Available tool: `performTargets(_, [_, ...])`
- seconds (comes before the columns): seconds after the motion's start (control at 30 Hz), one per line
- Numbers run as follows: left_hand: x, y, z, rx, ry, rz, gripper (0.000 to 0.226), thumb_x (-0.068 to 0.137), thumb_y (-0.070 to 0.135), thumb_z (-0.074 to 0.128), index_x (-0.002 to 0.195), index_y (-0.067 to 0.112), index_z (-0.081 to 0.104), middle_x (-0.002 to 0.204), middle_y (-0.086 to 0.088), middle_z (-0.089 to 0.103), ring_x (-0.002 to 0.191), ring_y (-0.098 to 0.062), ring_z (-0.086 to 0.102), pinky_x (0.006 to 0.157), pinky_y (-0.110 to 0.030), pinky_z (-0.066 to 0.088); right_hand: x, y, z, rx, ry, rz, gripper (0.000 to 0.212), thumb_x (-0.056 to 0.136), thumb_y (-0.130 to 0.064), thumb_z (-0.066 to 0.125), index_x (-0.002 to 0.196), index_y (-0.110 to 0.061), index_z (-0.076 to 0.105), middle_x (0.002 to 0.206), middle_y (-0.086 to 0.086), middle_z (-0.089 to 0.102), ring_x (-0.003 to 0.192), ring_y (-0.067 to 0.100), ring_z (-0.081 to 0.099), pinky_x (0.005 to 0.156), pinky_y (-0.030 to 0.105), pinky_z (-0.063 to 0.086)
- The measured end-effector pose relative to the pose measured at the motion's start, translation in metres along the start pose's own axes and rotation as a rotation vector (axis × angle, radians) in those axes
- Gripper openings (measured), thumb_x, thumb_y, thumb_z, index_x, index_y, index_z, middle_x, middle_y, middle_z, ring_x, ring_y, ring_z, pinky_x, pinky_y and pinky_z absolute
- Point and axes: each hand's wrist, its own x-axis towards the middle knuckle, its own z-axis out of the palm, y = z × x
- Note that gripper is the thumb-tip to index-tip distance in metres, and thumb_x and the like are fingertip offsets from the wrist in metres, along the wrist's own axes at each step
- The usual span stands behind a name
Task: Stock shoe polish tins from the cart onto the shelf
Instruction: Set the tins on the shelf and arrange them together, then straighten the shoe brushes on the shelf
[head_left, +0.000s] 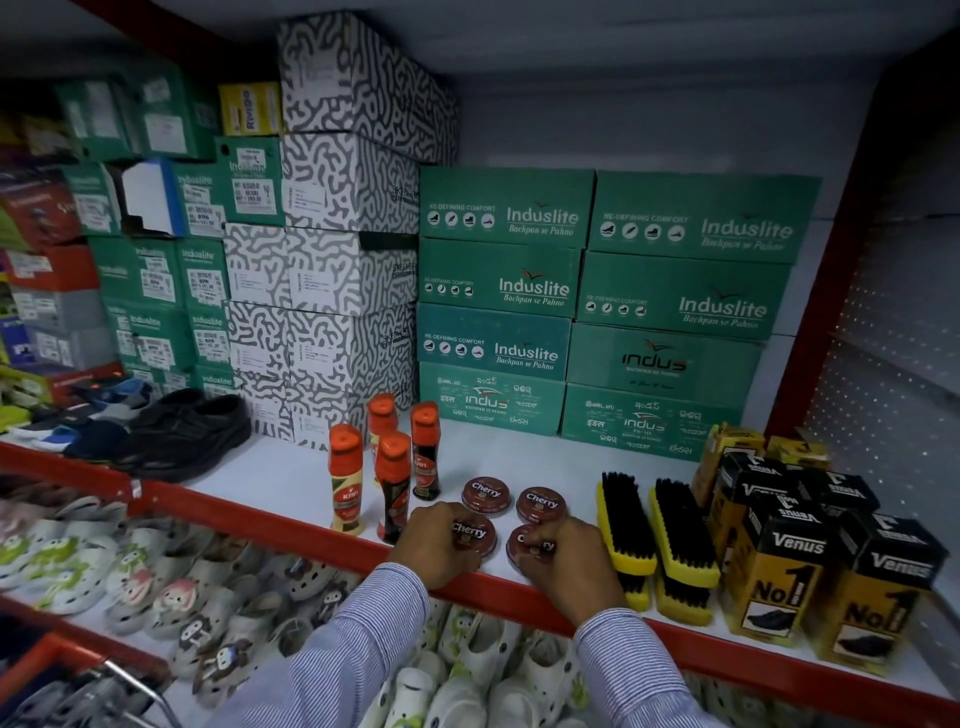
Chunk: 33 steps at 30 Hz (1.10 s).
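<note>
Left hand (435, 543) and right hand (566, 558) gripping front Cherry tins (474, 532), white shelf (280, 480)

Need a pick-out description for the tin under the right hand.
On the white shelf, between the Kiwi bottles and the yellow-backed brushes, four round Cherry tins sit two by two. It is the front right tin, nearest the brushes, under the right hand.

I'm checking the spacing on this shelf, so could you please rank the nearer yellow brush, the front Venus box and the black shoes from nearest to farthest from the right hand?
1. Nearer yellow brush: just right of the right hand.
2. Front Venus box: farther right, beyond both brushes.
3. Black shoes: far left, past the polish bottles.
</note>
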Motion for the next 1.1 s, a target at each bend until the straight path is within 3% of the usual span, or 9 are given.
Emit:
performTargets(0.33, [0.003, -0.004, 0.004, 0.025, -0.002, 0.021, 0.049, 0.07, 0.02, 0.077, 0.117, 0.024, 0.067, 0.116, -0.004, 0.073, 0.109, -0.018, 0.067, 0.096, -0.026, 0.051, -0.002, 0.0, 0.002, -0.026, 0.022, -0.016, 0.016, 0.071, -0.027, 0.078, 0.087, -0.027, 0.079, 0.09, -0.004, 0.079, 0.079, 0.007, 0.07, 0.078, 0.028, 0.059])
performTargets(0.43, [0.002, -0.005, 0.005, 0.054, -0.014, 0.034, 0.047, 0.071, 0.02, 0.074, 0.116, 0.026, 0.067, 0.117, -0.002, 0.073, 0.11, -0.019, 0.066, 0.098, -0.027, 0.051, -0.006, -0.004, -0.004, -0.032, 0.018, -0.052, 0.01, 0.071, -0.024, 0.076, 0.08, -0.021, 0.078, 0.082, 0.004, 0.078, 0.073, 0.01, 0.069, 0.074, 0.036, 0.06])
performTargets(0.5, [0.002, -0.004, 0.008, 0.093, 0.031, 0.071, 0.043, 0.071, 0.027, 0.071, 0.113, 0.033, 0.066, 0.118, -0.001, 0.07, 0.113, -0.024, 0.064, 0.098, -0.032, 0.052, -0.009, -0.006, -0.014, -0.029, 0.054, -0.089, 0.009, 0.072, -0.019, 0.076, 0.08, -0.015, 0.077, 0.088, 0.007, 0.075, 0.081, 0.015, 0.068, 0.081, 0.034, 0.057])
performTargets(0.6, [-0.001, 0.016, 0.015, 0.163, 0.192, 0.191, 0.042, 0.077, 0.028, 0.067, 0.119, 0.033, 0.06, 0.13, 0.0, 0.058, 0.122, -0.027, 0.052, 0.103, -0.037, 0.047, -0.016, -0.005, -0.038, -0.05, 0.196, -0.174, 0.018, 0.082, -0.019, 0.071, 0.099, -0.021, 0.076, 0.11, 0.001, 0.07, 0.105, 0.014, 0.061, 0.096, 0.022, 0.044])
performTargets(0.7, [-0.004, 0.056, 0.028, 0.058, 0.223, 0.377, 0.036, 0.084, 0.023, 0.059, 0.119, 0.03, 0.06, 0.136, 0.0, 0.056, 0.13, -0.02, 0.046, 0.11, -0.034, 0.041, -0.019, 0.006, -0.065, -0.128, 0.304, -0.19, 0.027, 0.09, -0.015, 0.06, 0.114, -0.019, 0.071, 0.126, 0.002, 0.065, 0.12, 0.018, 0.054, 0.107, 0.026, 0.037])
performTargets(0.8, [-0.003, 0.094, 0.051, 0.015, 0.087, 0.474, 0.048, 0.088, 0.027, 0.057, 0.135, 0.03, 0.05, 0.149, 0.001, 0.045, 0.137, -0.017, 0.039, 0.116, -0.036, 0.036, -0.018, 0.025, -0.089, -0.245, 0.244, -0.089, 0.045, 0.09, -0.004, 0.052, 0.134, -0.012, 0.055, 0.145, 0.009, 0.05, 0.136, 0.024, 0.04, 0.115, 0.029, 0.028])
performTargets(0.9, [0.001, 0.117, 0.071, 0.026, -0.009, 0.477, 0.054, 0.089, 0.027, 0.061, 0.141, 0.028, 0.044, 0.156, -0.002, 0.035, 0.142, -0.018, 0.035, 0.115, -0.026, 0.025, -0.019, 0.042, -0.099, -0.372, 0.12, 0.051, 0.057, 0.088, -0.002, 0.052, 0.144, -0.008, 0.039, 0.155, 0.013, 0.035, 0.145, 0.027, 0.026, 0.119, 0.036, 0.027])
performTargets(1.0, [0.006, 0.125, 0.081, 0.047, -0.038, 0.455, 0.052, 0.086, 0.029, 0.066, 0.135, 0.025, 0.052, 0.154, -0.008, 0.039, 0.14, -0.018, 0.04, 0.11, -0.018, 0.026, -0.023, 0.049, -0.099, -0.428, 0.03, 0.093, 0.054, 0.093, -0.007, 0.052, 0.144, -0.008, 0.036, 0.156, 0.013, 0.032, 0.147, 0.029, 0.022, 0.12, 0.037, 0.025])
performTargets(1.1, [0.008, 0.128, 0.083, 0.033, -0.033, 0.435, 0.046, 0.084, 0.026, 0.07, 0.129, 0.022, 0.059, 0.146, -0.005, 0.051, 0.134, -0.015, 0.047, 0.101, -0.009, 0.023, -0.026, 0.052, -0.1, -0.411, 0.031, 0.081, 0.05, 0.093, 0.0, 0.047, 0.142, -0.007, 0.039, 0.153, 0.013, 0.037, 0.146, 0.028, 0.024, 0.118, 0.037, 0.03])
